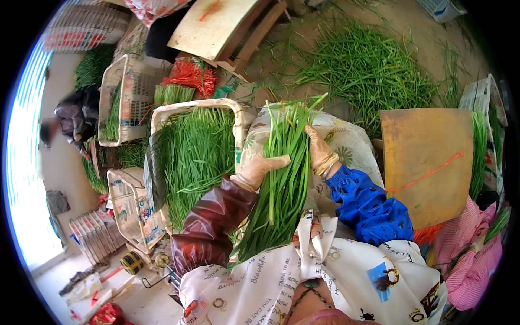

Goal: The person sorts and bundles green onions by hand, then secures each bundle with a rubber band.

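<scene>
A thick bunch of long green garlic chives stretches from my lap up over a patterned cloth. My left hand, in a pale glove, is closed round its left side, thumb across the leaves. Higher up, my gloved right hand grips the bunch from the right, its fingers partly hidden behind the stalks. Left of the bunch stands a white plastic crate packed with more chives. My left sleeve cover is dark red, the right one blue.
A heap of loose chives covers the floor ahead. At my right stands a yellowish board with a red tie. Red ties lie near a wooden table. More crates and another person are at left.
</scene>
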A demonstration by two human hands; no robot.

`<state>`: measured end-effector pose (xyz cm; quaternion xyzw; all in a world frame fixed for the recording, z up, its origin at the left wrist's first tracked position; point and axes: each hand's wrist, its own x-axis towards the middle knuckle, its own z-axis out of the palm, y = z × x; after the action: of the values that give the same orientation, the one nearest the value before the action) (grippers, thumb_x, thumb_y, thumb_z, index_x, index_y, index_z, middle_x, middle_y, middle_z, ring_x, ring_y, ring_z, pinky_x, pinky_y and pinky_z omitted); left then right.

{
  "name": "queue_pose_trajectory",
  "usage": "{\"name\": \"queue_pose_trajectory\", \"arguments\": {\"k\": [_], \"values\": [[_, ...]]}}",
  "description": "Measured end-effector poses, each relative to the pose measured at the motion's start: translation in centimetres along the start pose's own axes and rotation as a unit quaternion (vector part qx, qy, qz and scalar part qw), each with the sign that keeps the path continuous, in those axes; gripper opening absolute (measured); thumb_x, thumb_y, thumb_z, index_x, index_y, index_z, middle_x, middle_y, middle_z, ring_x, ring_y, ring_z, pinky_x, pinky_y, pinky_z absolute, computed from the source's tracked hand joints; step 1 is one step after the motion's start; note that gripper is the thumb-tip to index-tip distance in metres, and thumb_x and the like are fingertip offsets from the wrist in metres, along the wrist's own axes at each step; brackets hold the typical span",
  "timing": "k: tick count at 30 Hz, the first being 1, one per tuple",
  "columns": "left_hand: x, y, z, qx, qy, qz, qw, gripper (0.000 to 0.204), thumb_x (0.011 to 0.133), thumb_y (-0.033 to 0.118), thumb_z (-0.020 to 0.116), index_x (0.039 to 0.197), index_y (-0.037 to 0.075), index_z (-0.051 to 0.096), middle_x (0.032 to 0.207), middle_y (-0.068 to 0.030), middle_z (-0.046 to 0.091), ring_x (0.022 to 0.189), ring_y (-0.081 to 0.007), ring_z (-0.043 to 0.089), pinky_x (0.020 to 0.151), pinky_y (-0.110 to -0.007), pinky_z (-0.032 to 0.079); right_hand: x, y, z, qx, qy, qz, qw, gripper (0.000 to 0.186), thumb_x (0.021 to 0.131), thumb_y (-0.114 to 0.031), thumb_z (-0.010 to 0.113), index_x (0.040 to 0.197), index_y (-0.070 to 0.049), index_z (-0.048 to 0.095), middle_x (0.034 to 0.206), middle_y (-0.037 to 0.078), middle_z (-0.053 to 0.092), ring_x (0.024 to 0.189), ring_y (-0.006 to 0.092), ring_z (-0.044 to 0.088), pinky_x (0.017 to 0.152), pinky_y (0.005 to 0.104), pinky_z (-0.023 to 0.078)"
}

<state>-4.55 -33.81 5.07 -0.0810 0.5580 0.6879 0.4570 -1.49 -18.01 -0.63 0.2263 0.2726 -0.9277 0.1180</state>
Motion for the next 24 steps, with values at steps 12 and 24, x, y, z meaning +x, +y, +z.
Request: {"name": "queue_pose_trajectory", "arguments": {"k": [12, 24], "values": [[18.2, 1.0, -3.9, -0.052, -0.012, -0.286, 0.957, 0.034, 0.079, 0.013, 0.062, 0.110, 0.009, 0.048, 0.086, -0.0074, 0.059, 0.071, -0.0193, 0.061, 0.060, -0.034, 0.052, 13.8, 0.7, -7.2, 0.108, 0.116, 0.187, 0.969, 0.038, 0.087, -0.037, 0.046, 0.108, -0.008, 0.055, 0.096, 0.009, 0.062, 0.081, 0.0229, 0.060, 0.076, 0.0337, 0.048], [24.7, -2.9, -7.0, 0.383, -0.096, -0.200, 0.897, 0.065, 0.077, 0.033, 0.059, 0.124, -0.005, 0.036, 0.114, -0.0128, 0.051, 0.103, -0.0225, 0.048, 0.086, -0.029, 0.040, 17.8, 4.2, -13.7, 0.224, 0.128, 0.192, 0.947, 0.058, 0.085, -0.050, 0.043, 0.120, -0.003, 0.047, 0.115, 0.010, 0.055, 0.101, 0.0208, 0.051, 0.089, 0.0332, 0.041]]}}
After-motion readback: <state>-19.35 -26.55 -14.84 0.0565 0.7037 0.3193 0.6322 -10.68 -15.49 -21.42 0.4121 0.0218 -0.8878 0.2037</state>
